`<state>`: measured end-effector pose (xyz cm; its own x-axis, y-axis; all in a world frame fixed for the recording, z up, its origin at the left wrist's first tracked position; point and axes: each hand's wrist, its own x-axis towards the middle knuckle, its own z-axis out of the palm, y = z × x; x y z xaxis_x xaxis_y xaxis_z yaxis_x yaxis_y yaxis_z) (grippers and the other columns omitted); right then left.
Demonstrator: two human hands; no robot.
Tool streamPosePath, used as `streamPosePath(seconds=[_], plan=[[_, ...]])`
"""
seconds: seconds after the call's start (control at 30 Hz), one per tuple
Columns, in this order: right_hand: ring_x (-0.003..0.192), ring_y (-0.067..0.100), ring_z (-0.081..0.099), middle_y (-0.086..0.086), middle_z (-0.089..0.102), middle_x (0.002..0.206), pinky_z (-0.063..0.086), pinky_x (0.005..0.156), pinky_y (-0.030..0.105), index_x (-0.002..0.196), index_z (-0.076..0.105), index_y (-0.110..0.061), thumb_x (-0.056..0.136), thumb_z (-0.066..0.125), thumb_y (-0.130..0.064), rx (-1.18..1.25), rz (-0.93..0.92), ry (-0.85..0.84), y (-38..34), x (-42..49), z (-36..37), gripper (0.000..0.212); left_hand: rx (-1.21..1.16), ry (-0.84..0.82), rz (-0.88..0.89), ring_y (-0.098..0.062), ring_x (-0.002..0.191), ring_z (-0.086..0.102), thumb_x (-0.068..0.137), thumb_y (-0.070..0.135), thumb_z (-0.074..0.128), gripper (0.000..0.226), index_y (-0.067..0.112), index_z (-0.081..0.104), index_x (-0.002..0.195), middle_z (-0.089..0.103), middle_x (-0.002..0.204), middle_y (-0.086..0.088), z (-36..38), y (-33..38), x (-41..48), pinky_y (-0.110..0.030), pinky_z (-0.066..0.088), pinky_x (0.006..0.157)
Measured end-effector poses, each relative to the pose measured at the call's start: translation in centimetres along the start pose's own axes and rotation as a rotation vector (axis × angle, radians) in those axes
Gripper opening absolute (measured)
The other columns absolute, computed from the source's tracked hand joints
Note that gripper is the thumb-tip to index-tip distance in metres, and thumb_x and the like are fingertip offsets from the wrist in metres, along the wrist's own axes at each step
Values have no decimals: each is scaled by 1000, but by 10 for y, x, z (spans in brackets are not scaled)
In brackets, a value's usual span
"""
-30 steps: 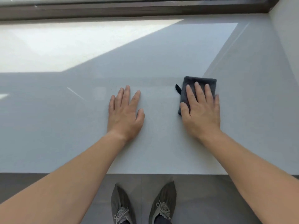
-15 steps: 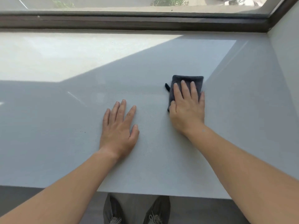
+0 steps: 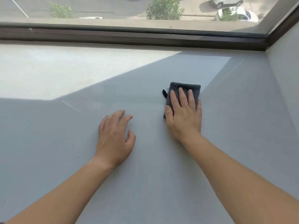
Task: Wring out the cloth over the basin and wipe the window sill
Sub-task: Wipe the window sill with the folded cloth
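A folded dark grey cloth (image 3: 184, 88) lies flat on the wide pale grey window sill (image 3: 64, 126), right of centre. My right hand (image 3: 183, 115) presses down on the cloth with flat fingers, covering its near half; a small black tag sticks out at the cloth's left edge. My left hand (image 3: 114, 136) rests on the bare sill to the left of it, fingers slightly curled and lifted, holding nothing. No basin is in view.
A dark brown window frame (image 3: 145, 36) runs along the back of the sill. A pale side wall (image 3: 284, 70) closes the sill at the right. A sunlit patch covers the sill's far left. Trees and parked cars show outside.
My right hand has pushed the cloth further away, towards the window. My left hand's fingers have curled up off the sill. The view has tilted up, and my shoes are out of sight.
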<state>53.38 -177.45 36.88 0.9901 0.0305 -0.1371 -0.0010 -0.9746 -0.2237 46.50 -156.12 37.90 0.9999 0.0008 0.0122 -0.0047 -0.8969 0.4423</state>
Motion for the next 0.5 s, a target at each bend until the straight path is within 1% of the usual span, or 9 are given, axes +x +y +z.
streamPosePath(seconds=[0.07, 0.13, 0.2, 0.23, 0.3, 0.37, 0.4, 0.47, 0.5], plan=[[155, 22, 0, -4, 12, 167, 1, 123, 50, 158, 20, -31, 98, 23, -48, -15, -155, 2, -18, -18, 10, 61, -21, -15, -2, -25, 139, 37, 84, 32, 43, 51, 16, 54, 132, 46, 145, -10, -1, 4, 28, -46, 16, 120], [154, 24, 9, -3, 21, 165, 7, 123, 51, 156, 27, -30, 99, 26, -45, -52, -279, -22, -11, -21, 10, 59, -22, -49, 29, -23, 145, 29, 85, 32, 42, 54, 16, 50, 136, 39, 152, -10, 1, 9, 55, -45, 9, 122], [154, 21, 10, -5, 22, 165, 8, 123, 49, 156, 27, -30, 98, 23, -44, -74, -311, -51, 10, 0, 0, 60, -4, -82, 67, -22, 149, 19, 87, 33, 39, 57, 16, 45, 142, 29, 158, -10, 2, 12, 85, -44, 2, 123], [154, 19, 7, -6, 18, 166, 5, 124, 48, 157, 25, -31, 97, 20, -45, -81, -267, -54, 21, 17, -5, 62, 10, -96, 78, -22, 151, 13, 88, 33, 38, 58, 17, 42, 144, 24, 161, -10, 3, 12, 101, -43, -1, 123], [154, 17, -1, -8, 9, 168, -1, 124, 45, 158, 17, -33, 97, 17, -45, -50, -67, -25, 42, 62, -18, 63, 34, -130, 82, -21, 152, 2, 90, 34, 36, 60, 20, 35, 149, 13, 164, -8, 9, 13, 130, -41, -6, 123], [154, 17, -4, -7, 6, 168, -2, 124, 45, 159, 13, -32, 100, 20, -41, -6, 126, 28, 46, 103, -25, 60, 84, -160, 56, -21, 152, -7, 92, 39, 31, 64, 23, 25, 154, 2, 166, -6, 19, 14, 149, -42, -9, 122], [154, 18, -4, -7, 6, 168, -3, 124, 46, 159, 13, -32, 101, 22, -40, 9, 180, 53, 38, 117, -24, 59, 138, -170, 44, -21, 152, -11, 94, 43, 28, 65, 24, 18, 156, -3, 166, -6, 24, 14, 153, -43, -10, 122], [154, 21, -3, -5, 7, 168, -3, 124, 48, 158, 13, -31, 100, 23, -40, 16, 164, 74, 11, 128, -17, 60, 235, -165, 40, -22, 151, -15, 94, 48, 21, 68, 24, 9, 157, -8, 166, -7, 32, 14, 153, -46, -9, 121], [154, 21, -2, -5, 9, 168, -1, 124, 48, 158, 14, -30, 99, 23, -41, 3, 79, 72, -5, 126, -11, 61, 257, -156, 41, -23, 151, -14, 93, 50, 20, 70, 24, 9, 157, -7, 166, -7, 33, 14, 153, -46, -8, 121]])
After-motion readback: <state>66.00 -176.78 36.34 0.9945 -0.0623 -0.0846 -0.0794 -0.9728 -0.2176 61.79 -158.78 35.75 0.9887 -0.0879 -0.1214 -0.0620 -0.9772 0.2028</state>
